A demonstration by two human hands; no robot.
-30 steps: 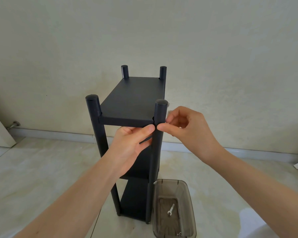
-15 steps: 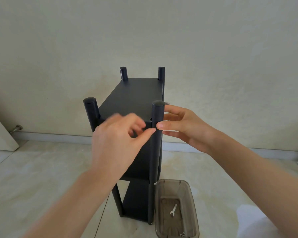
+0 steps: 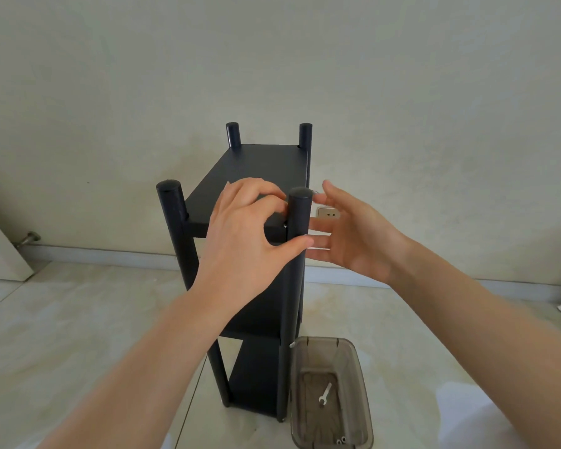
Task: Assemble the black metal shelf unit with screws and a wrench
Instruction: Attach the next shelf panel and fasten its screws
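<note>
Two hands at the shelf unit (image 3: 266, 176) near-right post (image 3: 297, 241): left hand (image 3: 243, 241) curled around it, right hand (image 3: 353, 234) fingers spread, empty. Risk: joint screw unseated, drops, since wrench (image 3: 325, 394) sits in tray (image 3: 360, 361).

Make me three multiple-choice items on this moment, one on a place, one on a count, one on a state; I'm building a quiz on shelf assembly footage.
1. Where does the small wrench lie?
A. on the top shelf
B. inside the clear plastic bin on the floor
C. in the right hand

2. How many post tops of the black shelf unit stand above the top shelf?
A. two
B. three
C. four

3. How is the right hand held?
A. fingers spread open beside the front right post
B. clenched in a fist
C. curled round the wrench

Key: 1 B, the wrench rests on the bin's bottom; 2 C, two near and two far posts rise above the shelf; 3 A, its fingers are straight and hold nothing, while the left hand curls at the post.
</note>
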